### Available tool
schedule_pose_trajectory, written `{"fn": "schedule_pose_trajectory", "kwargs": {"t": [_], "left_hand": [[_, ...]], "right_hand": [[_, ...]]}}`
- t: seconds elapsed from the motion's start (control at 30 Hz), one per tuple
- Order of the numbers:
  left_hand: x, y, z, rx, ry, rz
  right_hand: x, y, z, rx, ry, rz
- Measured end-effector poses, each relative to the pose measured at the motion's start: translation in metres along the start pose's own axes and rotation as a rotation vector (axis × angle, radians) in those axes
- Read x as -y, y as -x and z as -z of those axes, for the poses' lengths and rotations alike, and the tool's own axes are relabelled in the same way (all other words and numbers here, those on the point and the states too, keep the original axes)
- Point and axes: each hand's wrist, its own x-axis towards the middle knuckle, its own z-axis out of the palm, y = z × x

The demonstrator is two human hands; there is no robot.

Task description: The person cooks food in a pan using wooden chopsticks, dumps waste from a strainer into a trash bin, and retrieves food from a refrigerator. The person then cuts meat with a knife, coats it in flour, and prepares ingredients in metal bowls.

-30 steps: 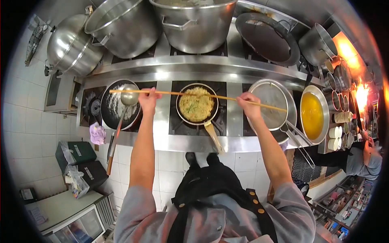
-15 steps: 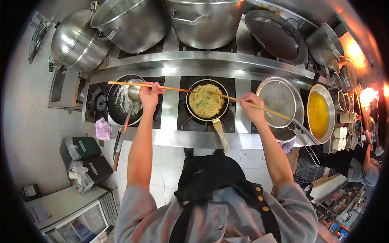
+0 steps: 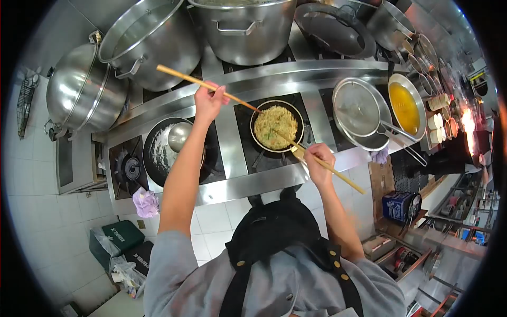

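A small frying pan (image 3: 255,138) on the middle burner holds a round, yellowish mass of shredded food (image 3: 275,127) with green bits on it. My left hand (image 3: 209,101) is closed around a long wooden chopstick (image 3: 179,75), whose tip reaches the pan's upper left rim. Another long chopstick (image 3: 343,178) is gripped in my right hand (image 3: 318,162), its tip at the middle of the food. The pan's handle (image 3: 299,154) lies just beside my right hand, partly hidden by it.
On the left stands a wok (image 3: 153,169) with white powder and a ladle (image 3: 180,136). To the right are a strainer (image 3: 356,105) over a bowl and a basin of yellow liquid (image 3: 405,107). Big pots (image 3: 243,34) line the back. Flames (image 3: 468,124) burn at far right.
My right hand has come down and left, nearer the pan handle, tilting its chopstick more steeply. My left hand has risen relative to the pan, its chopstick now slanting. The view has turned.
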Motion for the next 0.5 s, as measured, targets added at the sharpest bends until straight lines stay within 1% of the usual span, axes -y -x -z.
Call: {"fn": "schedule_pose_trajectory", "kwargs": {"t": [0.03,0.07,0.13,0.17,0.2,0.27,0.3,0.33,0.4,0.43,0.47,0.5], "left_hand": [[-0.002,-0.003,-0.008,0.044,0.018,0.044],[0.002,-0.005,-0.014,0.054,0.02,0.055],[0.011,-0.018,-0.023,0.114,-0.134,0.075],[0.011,-0.023,-0.024,0.11,-0.191,0.08],[0.009,-0.022,-0.025,0.109,-0.192,0.082],[0.006,-0.021,-0.03,0.102,-0.191,0.073],[0.01,-0.023,-0.032,0.108,-0.21,0.087],[0.009,-0.02,-0.034,0.12,-0.209,0.085],[0.004,-0.025,-0.037,0.122,-0.223,0.075],[0.012,-0.026,-0.033,0.131,-0.194,0.104],[0.024,-0.028,-0.026,0.182,-0.246,0.039],[0.06,-0.042,-0.013,0.198,-0.001,0.21]], "right_hand": [[0.017,0.0,-0.003,-0.006,0.036,0.08],[0.002,0.005,-0.019,0.02,0.027,0.112],[0.011,0.02,-0.035,0.055,0.203,0.236],[0.018,0.02,-0.034,-0.007,0.094,0.263],[0.028,0.017,-0.032,-0.005,0.093,0.261],[0.039,0.009,-0.028,-0.065,0.085,0.165],[0.015,0.005,-0.04,-0.034,0.059,0.256],[0.012,0.013,-0.055,0.028,0.063,0.216],[0.023,0.027,-0.048,0.065,0.1,0.212],[0.023,0.021,-0.045,0.035,0.087,0.226],[0.022,0.018,-0.037,-0.011,0.09,0.232],[0.001,0.018,-0.04,0.068,0.171,0.213]]}}
